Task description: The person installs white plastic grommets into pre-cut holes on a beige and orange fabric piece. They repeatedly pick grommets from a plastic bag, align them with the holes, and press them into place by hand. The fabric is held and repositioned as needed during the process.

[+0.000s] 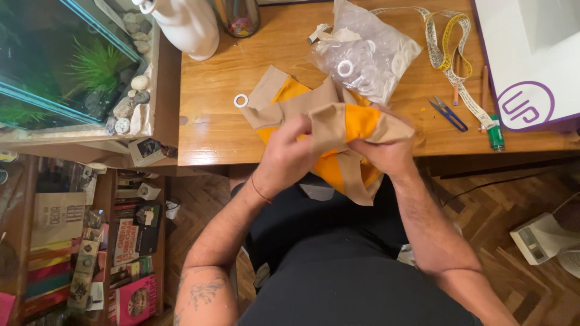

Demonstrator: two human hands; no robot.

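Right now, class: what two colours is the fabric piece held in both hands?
The fabric piece is orange with beige bands, seen clearly in the head view.

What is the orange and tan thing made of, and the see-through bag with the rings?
The orange and tan piece, held by both hands, looks like soft woven cloth: it folds and creases, matte. The clear bag looks like thin shiny plastic, crinkled with glints; the white rings inside seem plastic too.

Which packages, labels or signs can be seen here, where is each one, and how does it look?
Clear plastic bag: on the wooden desk, behind the hands; crumpled, holding white rings.
White box: desk's right end; purple edge and a round purple sign.
Brown paper bag: low shelf at left; flat, dark print.
Books: floor shelf at left; red, pink and dark printed covers.
Both hands hold only orange and beige fabric.
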